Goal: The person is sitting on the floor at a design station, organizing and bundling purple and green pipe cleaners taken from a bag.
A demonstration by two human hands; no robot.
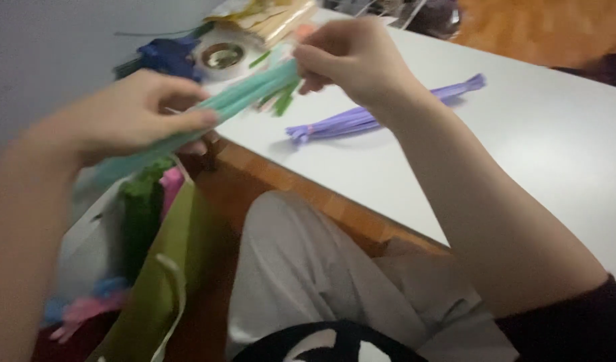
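Both my hands hold one long bundle of teal pipe cleaners (244, 97) in the air over the table's near corner. My left hand (130, 114) grips the bundle around its middle, and the lower end slants down to the left. My right hand (351, 57) pinches the upper end. A few green stems (281, 102) stick out just below my right fingers. A purple bundle of pipe cleaners (361, 119) lies flat on the white table (536, 147), to the right of my right wrist.
A tape roll (222, 55), a blue bundle (166, 57) and a clear packet of yellowish sticks (274, 17) sit at the table's far corner. A green paper bag (154, 281) with green, pink and blue material stands by my left knee. My lap is under the table edge.
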